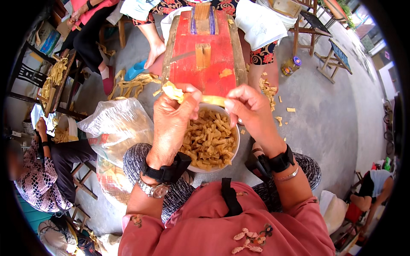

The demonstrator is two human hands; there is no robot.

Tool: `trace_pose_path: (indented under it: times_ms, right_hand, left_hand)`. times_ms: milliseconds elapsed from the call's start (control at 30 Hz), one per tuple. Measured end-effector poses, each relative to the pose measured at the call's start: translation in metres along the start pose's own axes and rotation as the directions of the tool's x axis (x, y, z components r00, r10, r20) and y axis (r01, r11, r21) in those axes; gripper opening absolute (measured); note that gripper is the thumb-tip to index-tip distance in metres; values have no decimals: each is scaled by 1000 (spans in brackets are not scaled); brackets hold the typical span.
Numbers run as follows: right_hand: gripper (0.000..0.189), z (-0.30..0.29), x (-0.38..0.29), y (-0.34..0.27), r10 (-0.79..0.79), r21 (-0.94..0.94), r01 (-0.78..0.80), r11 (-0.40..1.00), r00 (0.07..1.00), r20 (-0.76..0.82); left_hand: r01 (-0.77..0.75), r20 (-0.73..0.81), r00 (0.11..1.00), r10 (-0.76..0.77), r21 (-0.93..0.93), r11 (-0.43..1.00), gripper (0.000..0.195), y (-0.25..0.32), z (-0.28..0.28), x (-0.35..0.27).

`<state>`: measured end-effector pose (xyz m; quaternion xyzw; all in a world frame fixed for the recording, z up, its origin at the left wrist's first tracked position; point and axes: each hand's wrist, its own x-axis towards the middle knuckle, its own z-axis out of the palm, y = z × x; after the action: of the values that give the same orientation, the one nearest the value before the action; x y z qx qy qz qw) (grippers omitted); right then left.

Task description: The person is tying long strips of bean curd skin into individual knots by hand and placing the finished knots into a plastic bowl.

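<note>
A pale yellow strip of soft, flat material is stretched between my two hands, over the near end of a red wooden bench. My left hand pinches it, with a crumpled part of it bunched above the thumb. At the other end, the thumb and fingers of my right hand grip the strip. Just below both hands stands a round white tub, filled with many small folded yellow-brown pieces. My left hand hides part of its rim.
The red bench carries upright wooden blocks. A clear plastic sack stands left of the tub. Long strips and scraps litter the floor. A lidded jar stands right. People sit opposite and at left.
</note>
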<state>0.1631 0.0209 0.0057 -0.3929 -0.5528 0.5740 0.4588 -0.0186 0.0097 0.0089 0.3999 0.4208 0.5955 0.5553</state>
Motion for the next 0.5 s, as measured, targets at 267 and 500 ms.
trace_pose_path:
  times_ms: [267,500]
  right_hand:
    - [9,-8,61,-6,-70,-196,66,978,997,-12]
    - [9,-8,75,9,-93,-206,83,975,995,-39]
  left_hand:
    - [-8,-31,999,10,65,998,7,-2,-2,55]
    - [-24,-17,1000,26,111,994,7,-12,-10,74]
